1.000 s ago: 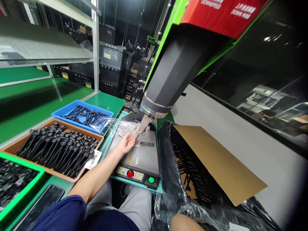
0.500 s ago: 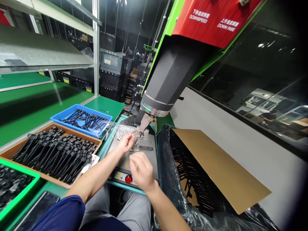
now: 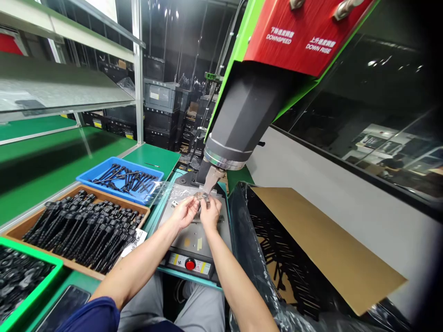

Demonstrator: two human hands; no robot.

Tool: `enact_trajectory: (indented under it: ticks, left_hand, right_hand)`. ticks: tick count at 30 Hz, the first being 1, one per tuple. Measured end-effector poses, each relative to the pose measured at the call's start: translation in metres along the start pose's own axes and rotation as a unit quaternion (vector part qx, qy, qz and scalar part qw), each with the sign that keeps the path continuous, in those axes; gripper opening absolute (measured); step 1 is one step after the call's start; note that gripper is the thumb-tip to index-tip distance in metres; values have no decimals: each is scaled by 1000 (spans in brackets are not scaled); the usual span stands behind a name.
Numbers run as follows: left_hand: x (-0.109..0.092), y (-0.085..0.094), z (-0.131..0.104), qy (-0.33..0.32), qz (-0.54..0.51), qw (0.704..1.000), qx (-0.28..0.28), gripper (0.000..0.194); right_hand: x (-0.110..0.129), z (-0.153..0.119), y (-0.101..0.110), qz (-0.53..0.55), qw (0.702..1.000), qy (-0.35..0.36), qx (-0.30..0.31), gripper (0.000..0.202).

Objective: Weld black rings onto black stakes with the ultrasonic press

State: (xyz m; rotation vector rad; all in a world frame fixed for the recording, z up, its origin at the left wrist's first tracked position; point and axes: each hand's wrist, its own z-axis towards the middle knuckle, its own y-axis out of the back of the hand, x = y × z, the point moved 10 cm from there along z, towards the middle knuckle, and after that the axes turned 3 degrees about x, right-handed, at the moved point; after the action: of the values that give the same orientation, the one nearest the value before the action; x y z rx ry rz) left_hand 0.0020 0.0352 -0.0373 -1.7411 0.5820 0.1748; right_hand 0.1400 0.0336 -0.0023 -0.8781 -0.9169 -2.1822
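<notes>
Both hands meet at the small metal fixture under the machine's tapered metal horn point(image 3: 212, 179). My left hand point(image 3: 186, 211) has its fingertips pinched together at the fixture's left side. Close beside it, my right hand point(image 3: 210, 213) is closed with its fingertips at the fixture's right side. What the fingers hold is too small and too hidden to name. Below them lies the grey metal base plate point(image 3: 176, 241), with a red button point(image 3: 190, 263) on its front panel.
At the left stand a blue tray point(image 3: 83, 177) of black parts, a wooden tray point(image 3: 90, 272) packed with black ribbed parts, a green bin point(image 3: 57, 267) and a phone point(image 3: 64, 308). A black-lined box with a cardboard sheet point(image 3: 321, 240) is at the right.
My right hand has moved forward from near the red button to the fixture beside my left hand. The red button is now fully visible. The view has shifted slightly.
</notes>
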Motion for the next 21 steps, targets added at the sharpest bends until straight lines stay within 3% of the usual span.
enact_trajectory:
  ticks: [5,9,14,21]
  left_hand:
    - [1,-2,-7,15,-42,999,1,13]
    - [-1,1,-10,20,-40,999,0,15]
    - [3,13,-18,21,-9,1000,13,11]
    - [17,41,-28,22,56,998,-8,13]
  right_hand:
    - [-10,29,-15,15,997,-43,69,33]
    - [6,34,-5,39,997,3,68,32]
    - [6,-3,17,139,989,3,53,37]
    - [-23,-76,36,273,952,-112,87,37]
